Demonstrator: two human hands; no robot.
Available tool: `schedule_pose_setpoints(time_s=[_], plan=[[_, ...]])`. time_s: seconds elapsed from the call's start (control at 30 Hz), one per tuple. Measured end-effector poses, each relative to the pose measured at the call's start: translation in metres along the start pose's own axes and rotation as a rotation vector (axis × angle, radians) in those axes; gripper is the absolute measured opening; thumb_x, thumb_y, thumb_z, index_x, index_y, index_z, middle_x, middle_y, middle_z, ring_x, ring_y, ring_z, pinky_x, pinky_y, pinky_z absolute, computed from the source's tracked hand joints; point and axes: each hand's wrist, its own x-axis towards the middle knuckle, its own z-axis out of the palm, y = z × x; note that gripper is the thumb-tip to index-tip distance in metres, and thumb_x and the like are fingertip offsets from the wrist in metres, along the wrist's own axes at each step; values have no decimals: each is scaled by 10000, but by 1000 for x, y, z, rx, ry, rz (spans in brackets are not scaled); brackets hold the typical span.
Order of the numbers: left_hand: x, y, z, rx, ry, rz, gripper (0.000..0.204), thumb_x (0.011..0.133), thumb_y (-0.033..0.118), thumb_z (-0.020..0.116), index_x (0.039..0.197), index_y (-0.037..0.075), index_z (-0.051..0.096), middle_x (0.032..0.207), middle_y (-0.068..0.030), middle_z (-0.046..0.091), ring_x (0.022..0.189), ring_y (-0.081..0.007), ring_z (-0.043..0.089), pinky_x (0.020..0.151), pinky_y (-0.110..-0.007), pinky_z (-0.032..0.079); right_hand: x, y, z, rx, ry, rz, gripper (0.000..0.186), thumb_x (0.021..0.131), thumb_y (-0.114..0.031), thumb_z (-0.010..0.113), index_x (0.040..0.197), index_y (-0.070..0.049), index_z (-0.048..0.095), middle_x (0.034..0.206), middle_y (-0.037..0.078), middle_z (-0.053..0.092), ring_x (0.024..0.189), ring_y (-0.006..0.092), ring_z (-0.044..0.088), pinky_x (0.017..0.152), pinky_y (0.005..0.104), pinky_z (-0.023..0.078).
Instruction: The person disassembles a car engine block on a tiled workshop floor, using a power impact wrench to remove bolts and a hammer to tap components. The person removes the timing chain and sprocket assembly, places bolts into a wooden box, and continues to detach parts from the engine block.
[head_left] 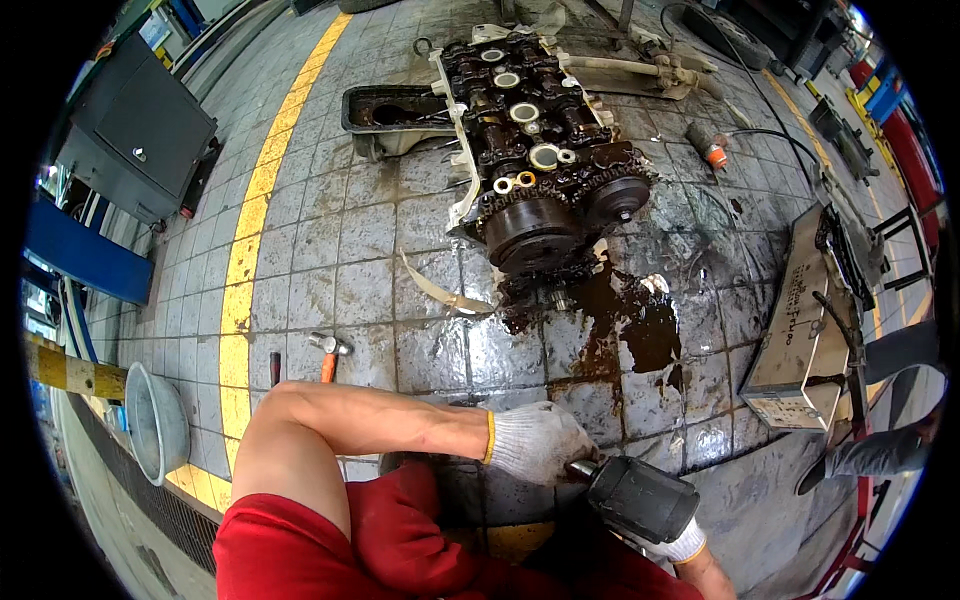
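Note:
My left hand [540,442], in a white knitted glove with a yellow cuff, reaches across in front of me. Its fingers are closed at the metal nose [582,467] of a black impact wrench [643,497]; whether a socket sits there is hidden. Under the tool's body, my right hand [672,546], also gloved, grips the wrench, its fingers mostly covered. Beyond my hands, an oily engine [540,140] with its chain gears and camshafts exposed rests on the tiled floor. Dark oil [650,335] is pooled at its near end.
An orange-handled hammer [329,352] and a dark-handled tool [275,367] lie by my left elbow. A grey basin [158,425] and cabinet [135,130] stand left. An oil pan [395,110] sits beside the engine. To the right are a cardboard box [800,320], a spray can [708,150] and another person's leg [880,455].

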Motion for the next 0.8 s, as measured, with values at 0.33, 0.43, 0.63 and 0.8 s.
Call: schedule_pose_setpoints(time_s=[0.33,0.43,0.63,0.8], plan=[[5,4,-5,-42,-57,-1,281,766,174,738,1042,126,727,868,-148,740,839,-372,744,699,-466,597,-32,14,34,620,41,495,343,923,-211,732,1266,-212,729,1234,56,732,1099,295,716,953,435,581],[3,-1,-1,-38,-55,35,302,775,195,751,1062,110,717,867,-140,731,833,-381,738,699,-465,593,-10,9,16,72,-59,179,328,935,-196,720,1262,-216,727,1247,52,729,1110,285,718,967,418,582],[-6,3,-10,-194,-26,209,584,816,328,827,1315,132,596,1043,-129,713,910,-372,727,730,-463,590,-22,21,12,72,-106,39,424,1008,-199,636,1416,-88,655,1440,114,664,1335,246,623,1143,377,474],[-8,6,-12,-266,-49,241,650,848,353,837,1388,131,551,1135,-116,704,961,-363,724,760,-457,594,-31,14,18,321,-61,183,442,995,-211,663,1417,-80,653,1439,123,662,1330,268,623,1127,384,485]])
